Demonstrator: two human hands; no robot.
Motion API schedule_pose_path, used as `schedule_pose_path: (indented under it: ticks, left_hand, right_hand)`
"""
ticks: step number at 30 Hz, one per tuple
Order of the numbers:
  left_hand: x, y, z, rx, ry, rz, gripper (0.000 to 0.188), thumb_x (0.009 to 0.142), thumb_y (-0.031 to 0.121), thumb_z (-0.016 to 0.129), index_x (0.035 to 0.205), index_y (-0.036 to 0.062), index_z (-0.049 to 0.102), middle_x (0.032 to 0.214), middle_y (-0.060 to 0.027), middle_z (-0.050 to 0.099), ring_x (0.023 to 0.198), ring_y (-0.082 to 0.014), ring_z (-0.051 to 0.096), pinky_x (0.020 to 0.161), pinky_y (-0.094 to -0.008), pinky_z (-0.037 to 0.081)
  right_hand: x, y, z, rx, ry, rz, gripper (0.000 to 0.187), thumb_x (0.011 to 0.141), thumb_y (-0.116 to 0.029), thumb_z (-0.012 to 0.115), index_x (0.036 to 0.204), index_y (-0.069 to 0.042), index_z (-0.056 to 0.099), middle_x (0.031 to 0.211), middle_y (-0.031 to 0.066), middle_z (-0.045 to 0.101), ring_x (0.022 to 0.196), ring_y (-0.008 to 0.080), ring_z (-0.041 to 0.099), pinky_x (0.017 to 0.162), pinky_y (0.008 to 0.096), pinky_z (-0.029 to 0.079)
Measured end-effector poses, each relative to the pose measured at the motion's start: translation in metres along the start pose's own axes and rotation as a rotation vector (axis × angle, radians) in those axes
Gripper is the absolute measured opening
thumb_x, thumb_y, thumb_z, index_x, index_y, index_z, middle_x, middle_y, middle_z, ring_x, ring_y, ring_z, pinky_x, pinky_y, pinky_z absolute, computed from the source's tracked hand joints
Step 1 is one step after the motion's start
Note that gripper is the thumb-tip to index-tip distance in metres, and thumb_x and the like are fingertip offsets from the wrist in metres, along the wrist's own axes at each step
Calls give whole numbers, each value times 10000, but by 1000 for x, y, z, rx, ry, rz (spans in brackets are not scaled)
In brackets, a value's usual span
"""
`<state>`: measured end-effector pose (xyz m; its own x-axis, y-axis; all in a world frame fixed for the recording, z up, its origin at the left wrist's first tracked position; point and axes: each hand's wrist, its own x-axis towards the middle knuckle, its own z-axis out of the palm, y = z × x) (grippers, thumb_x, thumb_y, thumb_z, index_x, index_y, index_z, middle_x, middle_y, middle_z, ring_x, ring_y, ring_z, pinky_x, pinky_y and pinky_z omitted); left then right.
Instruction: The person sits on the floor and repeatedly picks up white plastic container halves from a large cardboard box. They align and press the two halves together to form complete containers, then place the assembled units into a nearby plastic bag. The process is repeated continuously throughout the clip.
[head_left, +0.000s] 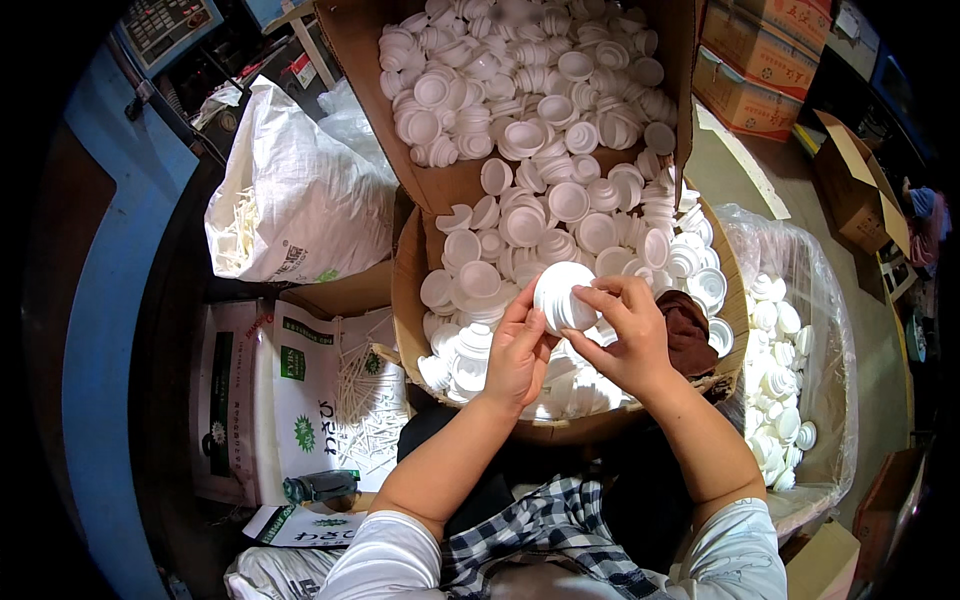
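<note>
Caps (520,215) in box (408,290); sack (300,190) left.

I see both hands on one white cap (560,295) | left hand (517,355) cups it from below | right hand (628,335) pinches its edge | cardboard box (405,275) of white caps beneath | clear bag (800,300) of caps at right

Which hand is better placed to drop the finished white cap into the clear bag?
Right, probably. The right hand grips the white cap and is nearer the clear bag; the left hand is on the far side.
</note>
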<state>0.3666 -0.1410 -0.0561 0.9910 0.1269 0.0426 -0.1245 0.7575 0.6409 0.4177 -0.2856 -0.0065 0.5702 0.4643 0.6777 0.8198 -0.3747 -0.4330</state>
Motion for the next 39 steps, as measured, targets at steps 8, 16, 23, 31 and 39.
schedule_pose_path:
  ticks: [8, 16, 23, 31, 39]
  left_hand:
    - [1, -1, -1, 35, -3, 34, 412, 932, 133, 426, 1331, 72, 341, 1279, -84, 447, 1147, -194, 466, 955, -369, 397]
    - [0, -2, 0, 41, -21, 48, 405, 938, 145, 425, 1325, 56, 346, 1254, -82, 467, 1119, -176, 483, 946, -344, 401]
    - [0, -4, -4, 194, 20, 134, 435, 866, 74, 551, 1251, 19, 357, 1150, -105, 511, 1047, -168, 511, 924, -316, 415]
    - [2, -21, 0, 295, -24, 194, 486, 810, -5, 602, 1226, 2, 351, 1180, -111, 448, 1081, -179, 466, 929, -305, 397]
    - [-7, -52, 0, 606, 2, 343, 487, 835, -17, 563, 1261, -18, 328, 1203, -119, 448, 1100, -184, 459, 962, -319, 365]
  right_hand:
    - [-1, -5, 0, -31, 22, -7, 440, 617, -130, 736, 1033, -107, 596, 939, 106, 545, 832, 267, 535, 656, 343, 468]
    - [-1, -3, -1, -21, -2, -3, 450, 613, -127, 736, 1040, -113, 595, 953, 106, 542, 853, 267, 530, 658, 341, 469]
    - [-2, -1, 4, 44, -50, -8, 444, 626, -145, 746, 1037, -86, 589, 975, 112, 545, 875, 282, 527, 715, 350, 459]
    - [-13, 34, 34, 674, 193, 626, 408, 863, -373, 551, 1050, -11, 567, 926, 71, 571, 867, 159, 525, 759, 297, 418]
    - [-22, 42, 59, 812, 231, 734, 461, 929, -422, 415, 849, 1, 579, 725, 10, 539, 680, 84, 477, 614, 257, 403]
